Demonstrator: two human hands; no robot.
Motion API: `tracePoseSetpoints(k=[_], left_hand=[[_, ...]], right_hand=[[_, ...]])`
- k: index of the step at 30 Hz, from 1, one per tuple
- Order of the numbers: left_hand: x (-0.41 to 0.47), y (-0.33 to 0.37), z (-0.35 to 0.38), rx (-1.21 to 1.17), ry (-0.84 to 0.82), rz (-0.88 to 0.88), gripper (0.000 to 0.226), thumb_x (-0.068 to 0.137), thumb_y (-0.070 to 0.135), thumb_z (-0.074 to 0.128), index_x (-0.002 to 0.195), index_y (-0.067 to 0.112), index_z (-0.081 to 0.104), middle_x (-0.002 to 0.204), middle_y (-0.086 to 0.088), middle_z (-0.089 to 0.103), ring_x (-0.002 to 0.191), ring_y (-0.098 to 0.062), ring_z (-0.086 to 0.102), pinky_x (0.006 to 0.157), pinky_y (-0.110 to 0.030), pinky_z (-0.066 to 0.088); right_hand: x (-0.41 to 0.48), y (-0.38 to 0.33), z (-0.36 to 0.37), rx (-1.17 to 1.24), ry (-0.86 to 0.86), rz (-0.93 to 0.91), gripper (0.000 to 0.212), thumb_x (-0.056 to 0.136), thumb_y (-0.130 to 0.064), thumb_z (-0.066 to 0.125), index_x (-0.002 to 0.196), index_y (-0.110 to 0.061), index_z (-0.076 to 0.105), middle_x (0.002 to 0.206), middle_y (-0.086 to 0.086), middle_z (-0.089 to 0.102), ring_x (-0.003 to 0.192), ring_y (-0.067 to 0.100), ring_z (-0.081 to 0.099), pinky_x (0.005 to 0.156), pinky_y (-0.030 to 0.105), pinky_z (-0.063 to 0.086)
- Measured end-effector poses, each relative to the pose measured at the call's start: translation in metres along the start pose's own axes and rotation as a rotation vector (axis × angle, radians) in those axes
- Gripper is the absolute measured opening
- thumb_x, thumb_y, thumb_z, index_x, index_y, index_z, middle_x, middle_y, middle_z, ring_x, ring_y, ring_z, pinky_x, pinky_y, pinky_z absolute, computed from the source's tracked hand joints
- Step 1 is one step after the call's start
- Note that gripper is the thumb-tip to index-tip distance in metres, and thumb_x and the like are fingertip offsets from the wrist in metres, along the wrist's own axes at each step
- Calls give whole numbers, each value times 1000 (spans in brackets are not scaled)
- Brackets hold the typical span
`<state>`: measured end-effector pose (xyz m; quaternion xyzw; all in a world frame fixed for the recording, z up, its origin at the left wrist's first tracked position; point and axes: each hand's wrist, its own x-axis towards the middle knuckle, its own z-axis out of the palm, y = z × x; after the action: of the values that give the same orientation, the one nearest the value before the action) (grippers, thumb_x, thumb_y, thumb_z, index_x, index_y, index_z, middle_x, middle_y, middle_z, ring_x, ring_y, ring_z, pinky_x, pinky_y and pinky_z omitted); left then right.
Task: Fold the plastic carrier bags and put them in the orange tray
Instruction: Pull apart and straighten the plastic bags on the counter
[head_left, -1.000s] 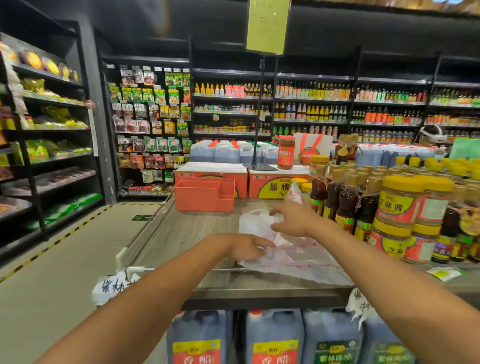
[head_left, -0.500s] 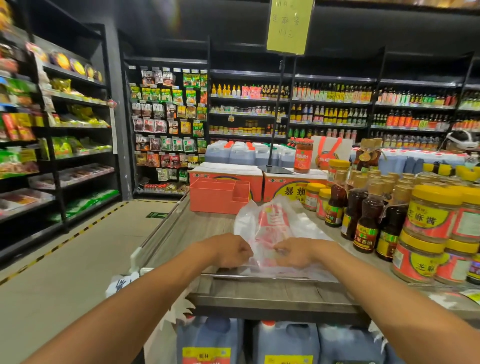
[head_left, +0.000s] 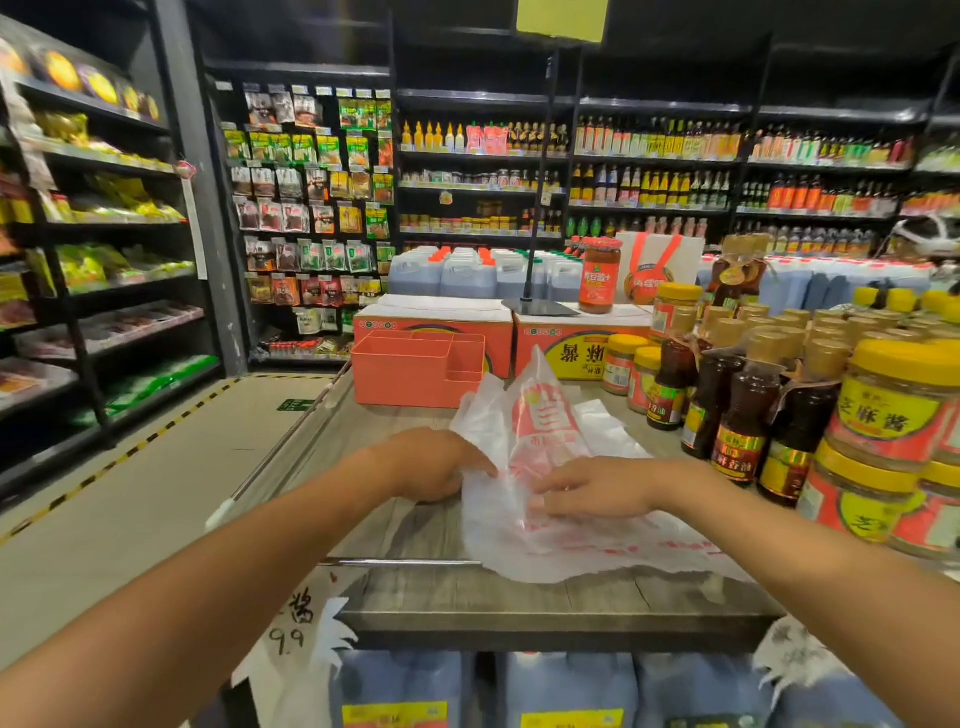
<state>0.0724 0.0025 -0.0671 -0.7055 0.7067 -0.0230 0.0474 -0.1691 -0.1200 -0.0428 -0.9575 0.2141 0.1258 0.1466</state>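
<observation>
Bag: the translucent white plastic carrier bag with red print (head_left: 524, 525) lies on the grey wood-look display table (head_left: 519, 597), close to its front edge. The bag's far part stands up, crumpled.
Change: half a second ago the bag billowed up between both hands. Now its near part is spread flat and the right hand (head_left: 592, 488) has come to rest on top of it.
Fingers: the right hand's are straight and spread, pressing the plastic down. The left hand (head_left: 436, 462) sits at the bag's left edge with fingers curled; I cannot tell whether they pinch it.
Meaning: probably flattening before a first fold; no fold shows yet.
Tray: the orange plastic tray with compartments (head_left: 415, 379) stands beyond the bag, apart from it. No bag shows inside, though its floor is mostly hidden.
Other containers: yellow-lidded jars (head_left: 893, 410) and dark sauce bottles (head_left: 737, 415) crowd the table's right side, all capped.
</observation>
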Motion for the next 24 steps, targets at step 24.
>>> tracePoseSetpoints(k=[24], left_hand=[[-65,23,4,39,311,240,25,91,41,47,93,28,68,87,5,72,81,-20,65,65,-32,52]], right_hand=[[31,-36,-27,-145,-310,190,66,97,-43,59,156,-39,31,166,-3,21,151,26,25,121,53,26]])
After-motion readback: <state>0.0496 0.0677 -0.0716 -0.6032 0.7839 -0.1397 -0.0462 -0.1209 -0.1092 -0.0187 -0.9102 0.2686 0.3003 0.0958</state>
